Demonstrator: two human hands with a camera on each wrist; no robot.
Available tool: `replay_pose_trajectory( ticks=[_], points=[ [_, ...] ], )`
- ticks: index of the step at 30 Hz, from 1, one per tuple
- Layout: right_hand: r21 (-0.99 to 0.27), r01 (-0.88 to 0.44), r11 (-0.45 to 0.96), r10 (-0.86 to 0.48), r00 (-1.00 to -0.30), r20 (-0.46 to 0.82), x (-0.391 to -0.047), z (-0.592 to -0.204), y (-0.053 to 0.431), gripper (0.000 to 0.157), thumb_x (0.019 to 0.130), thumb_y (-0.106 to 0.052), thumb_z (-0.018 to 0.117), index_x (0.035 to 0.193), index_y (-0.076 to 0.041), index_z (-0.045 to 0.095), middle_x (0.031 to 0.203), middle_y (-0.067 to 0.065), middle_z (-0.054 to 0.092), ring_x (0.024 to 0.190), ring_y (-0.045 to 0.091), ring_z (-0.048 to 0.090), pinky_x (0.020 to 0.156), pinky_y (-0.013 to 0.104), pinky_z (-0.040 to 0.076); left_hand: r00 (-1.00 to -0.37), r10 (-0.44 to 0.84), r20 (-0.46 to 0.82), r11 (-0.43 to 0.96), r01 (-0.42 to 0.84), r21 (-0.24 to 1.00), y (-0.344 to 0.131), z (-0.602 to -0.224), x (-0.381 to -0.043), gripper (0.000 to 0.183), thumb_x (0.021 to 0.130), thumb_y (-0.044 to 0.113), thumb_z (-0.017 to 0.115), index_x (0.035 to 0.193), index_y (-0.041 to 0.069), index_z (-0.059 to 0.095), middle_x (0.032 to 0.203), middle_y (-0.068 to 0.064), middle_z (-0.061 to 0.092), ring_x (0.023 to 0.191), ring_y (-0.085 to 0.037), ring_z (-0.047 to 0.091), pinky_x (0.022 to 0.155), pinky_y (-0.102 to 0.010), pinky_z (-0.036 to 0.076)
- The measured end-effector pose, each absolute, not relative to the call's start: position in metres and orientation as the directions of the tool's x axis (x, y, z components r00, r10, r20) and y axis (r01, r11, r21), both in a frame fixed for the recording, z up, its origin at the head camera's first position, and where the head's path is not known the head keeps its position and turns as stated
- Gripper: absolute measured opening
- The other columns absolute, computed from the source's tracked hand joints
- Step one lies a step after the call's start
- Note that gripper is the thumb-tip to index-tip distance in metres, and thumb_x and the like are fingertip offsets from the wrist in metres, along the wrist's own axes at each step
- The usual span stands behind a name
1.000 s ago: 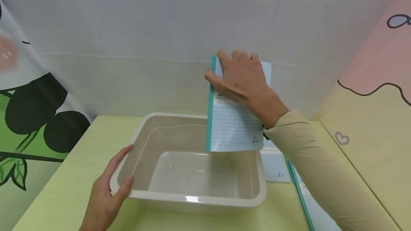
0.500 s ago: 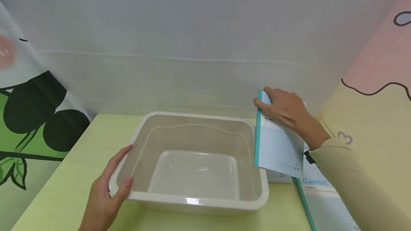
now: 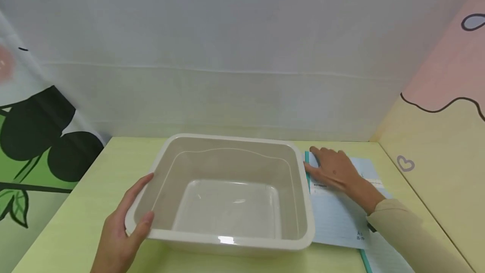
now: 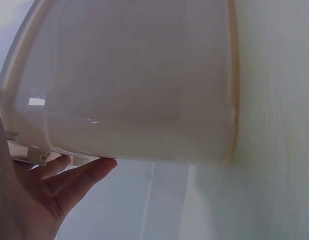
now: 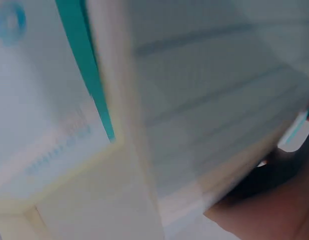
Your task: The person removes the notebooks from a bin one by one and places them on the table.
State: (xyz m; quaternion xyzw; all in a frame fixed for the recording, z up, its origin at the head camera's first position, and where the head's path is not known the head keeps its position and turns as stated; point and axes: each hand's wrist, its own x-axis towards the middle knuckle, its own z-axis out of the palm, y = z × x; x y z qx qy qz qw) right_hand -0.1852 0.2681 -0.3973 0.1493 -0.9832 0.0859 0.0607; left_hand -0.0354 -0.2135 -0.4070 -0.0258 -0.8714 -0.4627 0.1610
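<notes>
At the left of the head view, my left hand (image 3: pixel 121 222) grips the rim of a beige plastic basin (image 3: pixel 223 139). Its thumb is on the rim's near side; in the left wrist view the fingers (image 4: pixel 84 180) lie along the basin's outer wall (image 4: pixel 139 90). To the basin's right, my right hand (image 3: pixel 337 174) holds a pale blue lined notebook (image 3: pixel 337 222) with a teal spine by its top end. The notebook lies low, close to the table and next to the basin's right rim. Lined paper (image 5: pixel 209 95) fills much of the blurred right wrist view.
Another teal-spined notebook (image 3: pixel 384 256) lies on the right side of the yellow-green table (image 3: pixel 83 205), partly under my right sleeve (image 3: pixel 409 231). A white sheet (image 3: pixel 235 54) hangs behind the table. A yellow and pink panel (image 3: pixel 435 146) bounds the right side.
My right hand has carried the notebook from above the basin rightward and down to the table beside it. The left hand has kept its grip on the basin, which has hardly moved.
</notes>
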Motion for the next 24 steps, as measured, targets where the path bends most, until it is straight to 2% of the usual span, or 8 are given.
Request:
replay_pose_trajectory(
  ticks=[2, 4, 7, 10, 14, 19, 21, 24],
  points=[
    [-0.139, -0.32, 0.937, -0.306, -0.945, 0.113, -0.179, -0.415, 0.264, 0.062, 0.098, -0.056, 0.056, 0.134, -0.006, 0.064, 0.097, 0.013, 0.072, 0.088, 0.03, 0.068, 0.079, 0.055, 0.05, -0.946, -0.094, 0.31, 0.57, 0.203, 0.796, -0.214, -0.407, -0.036, 0.065, 0.096, 0.021, 0.06, 0.157, 0.038, 0.044, 0.13, 0.019, 0.059, 0.096, -0.004, 0.061, 0.068, -0.024, 0.055],
    [-0.149, -0.331, 0.932, -0.322, -0.943, 0.077, -0.173, -0.427, 0.26, 0.058, 0.095, -0.057, 0.058, 0.127, -0.009, 0.067, 0.088, 0.006, 0.068, 0.08, 0.022, 0.062, 0.074, 0.048, 0.048, -0.945, -0.086, 0.316, 0.567, 0.215, 0.795, -0.214, -0.408, -0.037, 0.065, 0.096, 0.02, 0.06, 0.157, 0.037, 0.044, 0.132, 0.019, 0.059, 0.097, -0.005, 0.061, 0.069, -0.023, 0.055],
    [-0.194, -0.342, 0.92, -0.345, -0.938, 0.017, -0.167, -0.439, 0.254, 0.038, 0.095, -0.053, 0.058, 0.103, -0.018, 0.068, 0.08, -0.002, 0.062, 0.075, 0.016, 0.051, 0.068, 0.039, 0.039, -0.939, -0.082, 0.334, 0.559, 0.234, 0.795, -0.214, -0.408, -0.037, 0.066, 0.095, 0.018, 0.061, 0.157, 0.035, 0.045, 0.131, 0.018, 0.06, 0.096, -0.005, 0.061, 0.07, -0.023, 0.054],
    [-0.219, -0.339, 0.915, -0.353, -0.935, -0.029, -0.162, -0.444, 0.25, 0.027, 0.098, -0.049, 0.056, 0.089, -0.024, 0.061, 0.084, -0.003, 0.062, 0.08, 0.015, 0.051, 0.07, 0.038, 0.037, -0.935, -0.089, 0.343, 0.561, 0.237, 0.793, -0.214, -0.409, -0.036, 0.066, 0.095, 0.018, 0.061, 0.157, 0.034, 0.046, 0.129, 0.018, 0.061, 0.095, -0.005, 0.062, 0.069, -0.023, 0.054],
    [-0.201, -0.35, 0.915, -0.363, -0.931, -0.035, -0.154, -0.449, 0.248, 0.028, 0.097, -0.049, 0.059, 0.102, -0.021, 0.059, 0.093, -0.001, 0.06, 0.085, 0.016, 0.05, 0.069, 0.036, 0.038, -0.933, -0.103, 0.346, 0.57, 0.23, 0.789, -0.215, -0.409, -0.035, 0.065, 0.095, 0.018, 0.061, 0.156, 0.033, 0.047, 0.127, 0.019, 0.061, 0.093, -0.004, 0.062, 0.067, -0.023, 0.055],
    [-0.193, -0.434, 0.88, -0.429, -0.901, 0.068, -0.153, -0.452, 0.249, 0.033, 0.095, -0.045, 0.065, 0.109, -0.017, 0.055, 0.092, -0.001, 0.049, 0.081, 0.015, 0.039, 0.065, 0.029, 0.034, -0.927, -0.1, 0.361, 0.568, 0.245, 0.786, -0.218, -0.41, -0.036, 0.065, 0.094, 0.017, 0.06, 0.156, 0.032, 0.048, 0.125, 0.018, 0.062, 0.092, -0.004, 0.063, 0.067, -0.023, 0.054],
    [-0.22, -0.435, 0.873, -0.424, -0.901, 0.097, -0.155, -0.447, 0.252, 0.036, 0.094, -0.044, 0.069, 0.112, -0.015, 0.058, 0.096, 0.0, 0.051, 0.083, 0.015, 0.041, 0.067, 0.029, 0.038, -0.925, -0.093, 0.369, 0.574, 0.253, 0.779, -0.22, -0.41, -0.036, 0.066, 0.094, 0.017, 0.061, 0.157, 0.031, 0.047, 0.127, 0.019, 0.062, 0.093, -0.004, 0.062, 0.068, -0.022, 0.054],
    [-0.292, -0.355, 0.888, -0.342, -0.935, 0.095, -0.159, -0.433, 0.259, 0.042, 0.096, -0.045, 0.069, 0.119, -0.011, 0.061, 0.108, 0.005, 0.057, 0.087, 0.016, 0.051, 0.071, 0.034, 0.047, -0.926, -0.087, 0.367, 0.604, 0.244, 0.759, -0.222, -0.411, -0.037, 0.071, 0.093, 0.02, 0.065, 0.159, 0.035, 0.042, 0.132, 0.025, 0.058, 0.095, -0.002, 0.06, 0.072, -0.02, 0.051]
  ],
)
